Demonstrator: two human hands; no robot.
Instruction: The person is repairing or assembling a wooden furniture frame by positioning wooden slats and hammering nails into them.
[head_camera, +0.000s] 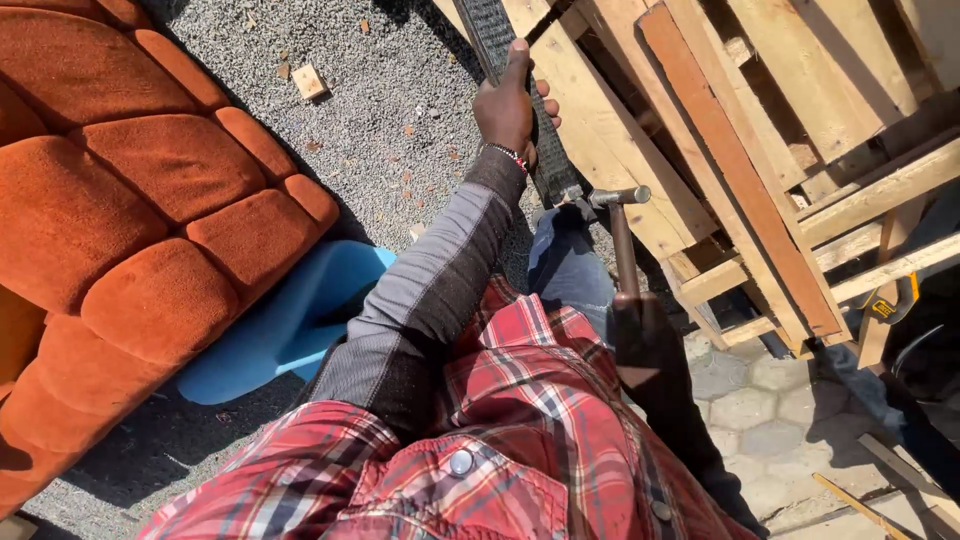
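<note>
Gravel ground bearing a wood offcut, scattered chips, an orange cushioned sofa; hexagonal paving at right.

The wooden frame is showing bare, rough planks, pale and unpainted. Against it, the webbing strap is looking like dark woven cloth, matt. Just below the frame, the hammer is showing a dull metal head and a smooth handle. Left of the frame, the gravel is lying grey and coarse, and the orange cushion is looking soft, like velvet cloth.
</note>
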